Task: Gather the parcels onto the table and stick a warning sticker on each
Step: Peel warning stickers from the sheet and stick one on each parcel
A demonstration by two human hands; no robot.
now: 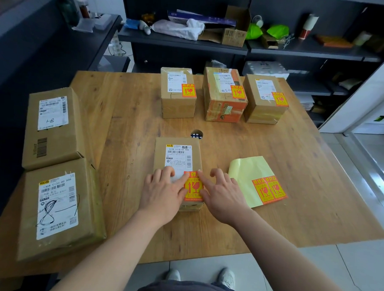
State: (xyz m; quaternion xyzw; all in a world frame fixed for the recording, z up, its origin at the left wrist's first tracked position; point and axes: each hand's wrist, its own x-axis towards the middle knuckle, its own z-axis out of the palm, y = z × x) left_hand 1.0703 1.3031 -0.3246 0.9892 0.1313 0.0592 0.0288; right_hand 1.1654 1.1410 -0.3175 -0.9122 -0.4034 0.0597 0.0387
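Note:
A small cardboard parcel (177, 153) lies in front of me on the wooden table (274, 153). An orange-and-yellow warning sticker (193, 187) sits on its near right corner. My left hand (162, 192) rests on the parcel's top, its fingertips pressing the sticker's left edge. My right hand (222, 195) presses the sticker's right edge with its forefinger. A yellow backing sheet (249, 174) with two more stickers (269, 190) lies to the right. Three stickered parcels stand at the back: left one (178, 94), middle one (224, 96), right one (264, 100).
Two larger parcels without warning stickers lie at the table's left edge, the farther one (52, 128) and the nearer one (60, 207). A round cable hole (196, 134) is in the tabletop. Dark shelves (213, 44) with clutter stand behind the table.

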